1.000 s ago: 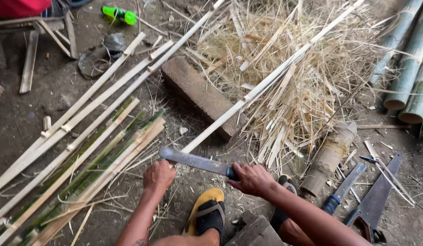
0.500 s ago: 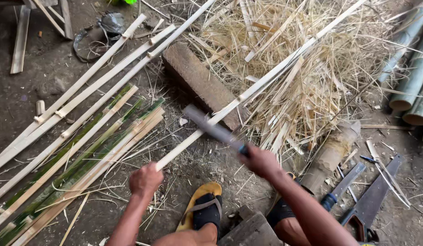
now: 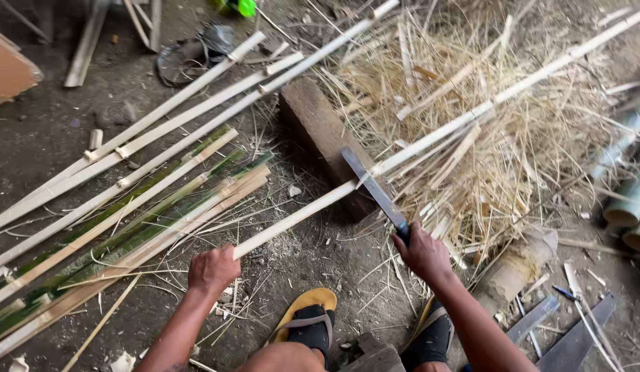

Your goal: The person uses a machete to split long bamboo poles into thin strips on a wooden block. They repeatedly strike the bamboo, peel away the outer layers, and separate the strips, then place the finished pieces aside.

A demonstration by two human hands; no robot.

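Bamboo strip (image 3: 430,141) is laid slanting across a wooden block (image 3: 324,141) on the dirt floor (image 3: 58,131); its near end is gripped by the clenched left hand (image 3: 213,269); a machete (image 3: 375,191), grasped in the right hand (image 3: 422,252), is pressed against the strip over the block.

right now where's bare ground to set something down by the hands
Bare dirt lies between the left hand and the wooden block, under the pale bamboo strip, and at upper left beyond the laid strips. Crowded: shavings pile past the right hand with the knife, and the tools at lower right.
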